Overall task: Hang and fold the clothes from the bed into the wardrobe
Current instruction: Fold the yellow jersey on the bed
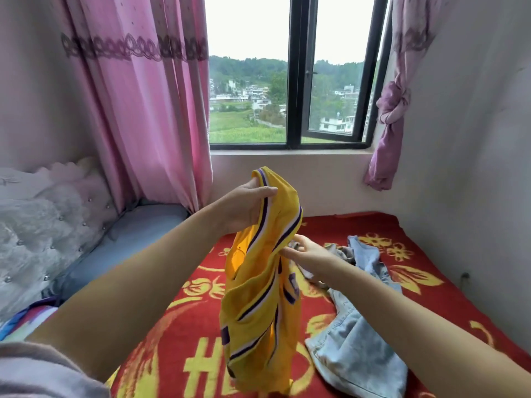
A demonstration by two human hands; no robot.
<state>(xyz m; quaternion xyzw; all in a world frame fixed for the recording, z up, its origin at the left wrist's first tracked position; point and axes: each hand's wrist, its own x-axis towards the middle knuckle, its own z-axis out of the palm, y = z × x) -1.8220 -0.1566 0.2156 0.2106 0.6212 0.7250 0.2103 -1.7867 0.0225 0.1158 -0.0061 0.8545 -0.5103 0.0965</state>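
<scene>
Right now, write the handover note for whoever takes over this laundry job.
Left hand: grips the yellow jersey by its top trim, held up over the bed.
Right hand: pinches the jersey's striped edge lower down.
Jeans lie crumpled on the bed, right of the jersey; a grey garment lies behind the right hand.
Done: nothing visibly folded or hung.
Left: jersey, jeans, grey garment. Wardrobe is out of view.
</scene>
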